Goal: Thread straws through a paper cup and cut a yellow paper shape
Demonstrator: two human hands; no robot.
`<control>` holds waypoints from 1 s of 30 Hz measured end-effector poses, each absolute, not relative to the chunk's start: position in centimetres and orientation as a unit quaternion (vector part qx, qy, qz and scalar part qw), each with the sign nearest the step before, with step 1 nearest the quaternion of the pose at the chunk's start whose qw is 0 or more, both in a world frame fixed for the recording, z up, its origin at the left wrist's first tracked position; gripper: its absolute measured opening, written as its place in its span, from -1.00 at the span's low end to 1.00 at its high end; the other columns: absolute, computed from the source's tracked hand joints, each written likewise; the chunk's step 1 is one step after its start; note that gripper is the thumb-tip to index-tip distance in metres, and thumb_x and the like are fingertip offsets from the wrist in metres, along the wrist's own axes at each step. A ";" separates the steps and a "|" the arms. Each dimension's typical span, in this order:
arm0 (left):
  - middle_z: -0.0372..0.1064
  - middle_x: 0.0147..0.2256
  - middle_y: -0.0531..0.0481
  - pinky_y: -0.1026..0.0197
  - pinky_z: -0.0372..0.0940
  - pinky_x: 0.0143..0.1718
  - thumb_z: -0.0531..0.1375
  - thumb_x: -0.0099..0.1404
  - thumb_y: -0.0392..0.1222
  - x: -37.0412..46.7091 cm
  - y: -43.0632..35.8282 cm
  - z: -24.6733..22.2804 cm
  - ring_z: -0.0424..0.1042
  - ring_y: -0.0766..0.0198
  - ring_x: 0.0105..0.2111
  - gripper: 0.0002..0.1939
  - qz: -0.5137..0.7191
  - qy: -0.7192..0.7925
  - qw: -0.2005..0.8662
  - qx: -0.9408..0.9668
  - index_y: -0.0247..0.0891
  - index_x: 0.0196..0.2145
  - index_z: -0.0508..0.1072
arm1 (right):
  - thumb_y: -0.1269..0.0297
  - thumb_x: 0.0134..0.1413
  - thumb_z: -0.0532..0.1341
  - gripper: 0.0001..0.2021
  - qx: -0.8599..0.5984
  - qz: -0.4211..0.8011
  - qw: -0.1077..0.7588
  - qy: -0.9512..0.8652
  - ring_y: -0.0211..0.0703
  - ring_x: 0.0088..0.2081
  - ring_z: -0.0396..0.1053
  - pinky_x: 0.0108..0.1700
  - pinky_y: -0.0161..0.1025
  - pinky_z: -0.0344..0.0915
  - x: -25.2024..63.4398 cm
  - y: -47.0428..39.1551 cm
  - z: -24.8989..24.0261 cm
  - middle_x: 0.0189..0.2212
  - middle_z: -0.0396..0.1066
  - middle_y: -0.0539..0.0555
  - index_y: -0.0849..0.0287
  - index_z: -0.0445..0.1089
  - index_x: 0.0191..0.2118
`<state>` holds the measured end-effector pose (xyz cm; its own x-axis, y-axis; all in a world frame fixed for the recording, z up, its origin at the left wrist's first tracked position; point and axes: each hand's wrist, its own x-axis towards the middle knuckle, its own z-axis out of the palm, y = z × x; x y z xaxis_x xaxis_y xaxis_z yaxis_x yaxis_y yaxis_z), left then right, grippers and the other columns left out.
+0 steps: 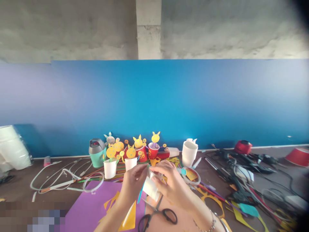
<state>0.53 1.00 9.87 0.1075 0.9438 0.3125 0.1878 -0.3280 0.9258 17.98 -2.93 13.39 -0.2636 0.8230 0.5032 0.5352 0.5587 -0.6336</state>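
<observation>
A white paper cup lies tilted between my hands, its far end hidden behind the fingers. My right hand is closed around the cup's upper side. My left hand pinches with thumb and forefinger beside the cup. From there a thin blue pipe cleaner hangs down along the cup; its upper end is partly covered by my fingers. Below the cup, scissors with black handles lie spread on orange paper. A purple sheet and a yellow paper piece are under my left forearm.
Behind my hands stand white cups and red cups with yellow animal faces on them. Stacked white cups are at the right. Cables, a black glue gun and paper scraps crowd the right side. A blue partition rises behind.
</observation>
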 end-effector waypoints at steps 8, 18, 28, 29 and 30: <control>0.61 -0.33 -0.05 0.28 0.39 -0.30 0.11 0.34 -0.15 -0.2 0.6 9.8 0.58 0.17 -0.34 -0.75 0.469 0.452 0.174 0.739 -0.19 -0.25 0.60 | 0.47 0.22 0.20 -0.81 -0.420 0.085 0.378 -0.821 -0.10 -0.21 0.32 -0.03 -0.10 0.18 17.6 -3.2 13.4 -0.36 0.44 0.00 0.09 0.46 -0.11; 0.47 -0.50 0.00 0.31 0.25 -0.43 0.17 0.30 0.00 0.1 0.9 10.5 0.42 0.24 -0.46 -0.69 0.479 0.454 0.358 0.660 -0.29 -0.42 0.51 | 0.44 0.18 0.25 -0.85 -0.461 0.062 0.399 -0.790 -0.06 -0.18 0.37 0.00 -0.07 0.17 17.6 -3.1 13.0 -0.29 0.49 0.04 0.13 0.44 -0.14; 0.29 -0.59 0.09 0.33 0.13 -0.51 0.30 0.19 0.12 0.2 1.3 10.1 0.25 0.37 -0.57 -0.60 0.483 0.405 0.519 0.577 -0.33 -0.45 0.43 | 0.44 0.22 0.21 -0.81 -0.440 0.090 0.400 -0.799 -0.11 -0.16 0.35 -0.02 -0.13 0.20 17.8 -3.3 13.0 -0.26 0.48 0.02 0.08 0.46 -0.10; 0.28 -0.60 0.09 0.33 0.12 -0.52 0.31 0.18 0.12 0.2 1.3 10.1 0.25 0.37 -0.57 -0.60 0.484 0.408 0.513 0.579 -0.33 -0.47 0.42 | 0.44 0.22 0.21 -0.81 -0.443 0.095 0.398 -0.798 -0.11 -0.15 0.36 -0.01 -0.13 0.19 17.8 -3.4 13.1 -0.26 0.49 0.02 0.07 0.47 -0.10; 0.28 -0.60 0.09 0.33 0.12 -0.52 0.31 0.17 0.12 0.2 1.3 10.1 0.24 0.38 -0.57 -0.60 0.486 0.411 0.507 0.581 -0.32 -0.48 0.42 | 0.43 0.22 0.21 -0.81 -0.446 0.100 0.396 -0.796 -0.11 -0.15 0.36 -0.01 -0.12 0.19 17.8 -3.5 13.2 -0.25 0.49 0.01 0.07 0.47 -0.10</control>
<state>0.19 1.25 10.12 0.1896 0.9705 0.1489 -0.0164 -0.1485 0.9888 17.77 -3.46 13.19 -0.2871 0.7898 0.5420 0.6315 0.5815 -0.5128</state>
